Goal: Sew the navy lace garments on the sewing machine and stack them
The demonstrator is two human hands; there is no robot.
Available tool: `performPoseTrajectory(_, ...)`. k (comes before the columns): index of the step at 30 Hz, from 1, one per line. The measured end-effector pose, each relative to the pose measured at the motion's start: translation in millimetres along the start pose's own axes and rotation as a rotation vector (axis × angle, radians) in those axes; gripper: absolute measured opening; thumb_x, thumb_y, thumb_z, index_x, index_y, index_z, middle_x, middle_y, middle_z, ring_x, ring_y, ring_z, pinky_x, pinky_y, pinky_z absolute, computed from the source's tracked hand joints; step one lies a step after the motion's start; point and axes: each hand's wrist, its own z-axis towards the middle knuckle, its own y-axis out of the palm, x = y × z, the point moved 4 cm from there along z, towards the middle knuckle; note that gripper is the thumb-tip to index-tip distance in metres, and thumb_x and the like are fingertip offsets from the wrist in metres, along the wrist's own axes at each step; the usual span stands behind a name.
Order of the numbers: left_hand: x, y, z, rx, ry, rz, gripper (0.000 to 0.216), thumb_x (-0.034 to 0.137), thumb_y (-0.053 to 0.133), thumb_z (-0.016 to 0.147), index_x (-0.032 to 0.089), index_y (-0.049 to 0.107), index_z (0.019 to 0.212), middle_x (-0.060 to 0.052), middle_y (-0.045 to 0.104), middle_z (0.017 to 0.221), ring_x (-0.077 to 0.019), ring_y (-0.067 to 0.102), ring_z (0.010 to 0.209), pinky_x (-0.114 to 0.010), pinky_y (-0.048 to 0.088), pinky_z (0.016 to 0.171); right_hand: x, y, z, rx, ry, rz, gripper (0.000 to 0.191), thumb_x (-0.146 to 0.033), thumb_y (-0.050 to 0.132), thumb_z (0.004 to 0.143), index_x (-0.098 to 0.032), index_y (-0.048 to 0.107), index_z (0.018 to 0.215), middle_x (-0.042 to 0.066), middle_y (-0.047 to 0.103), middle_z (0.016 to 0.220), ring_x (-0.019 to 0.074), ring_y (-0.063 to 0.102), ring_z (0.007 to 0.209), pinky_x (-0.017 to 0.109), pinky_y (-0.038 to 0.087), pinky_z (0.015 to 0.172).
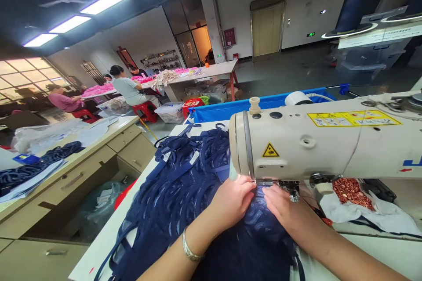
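Beneath white metal sewing-machine arm (296, 145), worker at six o'clock: sheer navy lace-like fabric (260, 213) between both hands. Left hand (235, 197) pinching its near-machine edge; right hand (281, 202) touching opposite side, cannot tell whether gripping. Cloth looks light, limp, slippery, easily snagged; best held flat by edges. Navy strappy garment heap (181, 184) towards ten, on white tabletop (99, 252). Co-worker in pale top (125, 85) at eleven, beside long pale worktable (220, 69).

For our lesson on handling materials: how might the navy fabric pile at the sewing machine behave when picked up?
The navy fabric pile would probably flop, since its pieces lie in soft folds. It may tangle, as straps loop and overlap. It looks partly sheer, so probably light.
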Motion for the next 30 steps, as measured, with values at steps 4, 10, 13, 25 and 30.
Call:
performPoseTrajectory(4,-1,1,0,-0.001,-0.017,0.037,0.025,0.017,0.049,0.091,0.024,0.059,0.113,-0.002,0.062,0.116,-0.0201,0.055,0.105,-0.034,0.046,0.091,9,9,-3,0.043,-0.036,0.009,0.042,-0.014,0.036,0.092,-0.026,0.054,0.127,0.006,0.053,0.133,0.0229,0.052,0.119,0.033,0.041,0.102)
performPoseTrajectory(10,0,1,-1,-0.007,-0.023,0.052,0.024,0.018,0.049,0.092,0.024,0.059,0.114,-0.002,0.062,0.115,-0.0197,0.056,0.104,-0.033,0.045,0.090,16,13,2,0.091,-0.071,0.051,0.040,-0.017,0.041,0.091,-0.028,0.054,0.127,0.005,0.058,0.126,0.0248,0.055,0.116,0.036,0.044,0.101)
performPoseTrajectory(13,0,1,0,-0.014,-0.024,0.060,0.024,0.018,0.048,0.093,0.024,0.059,0.114,-0.002,0.062,0.115,-0.0197,0.056,0.104,-0.034,0.045,0.090,14,14,6,0.104,-0.059,0.043,0.037,-0.016,0.042,0.090,-0.029,0.059,0.121,0.005,0.063,0.118,0.0247,0.060,0.108,0.036,0.047,0.096)
performPoseTrajectory(25,2,-2,0,-0.015,0.000,0.064,0.026,0.016,0.049,0.092,0.024,0.059,0.115,-0.002,0.060,0.120,-0.0202,0.054,0.109,-0.035,0.045,0.093,-4,-14,4,0.127,-0.108,-0.169,0.031,-0.021,0.044,0.092,-0.026,0.060,0.118,0.006,0.063,0.117,0.0232,0.061,0.105,0.037,0.047,0.094)
performPoseTrajectory(30,1,0,0,-0.009,0.007,0.065,0.027,0.016,0.047,0.092,0.024,0.059,0.115,-0.003,0.060,0.120,-0.0213,0.054,0.108,-0.036,0.045,0.094,-5,-11,8,0.152,-0.090,-0.200,0.028,-0.019,0.042,0.092,-0.026,0.063,0.110,0.006,0.066,0.109,0.0214,0.063,0.100,0.034,0.050,0.088)
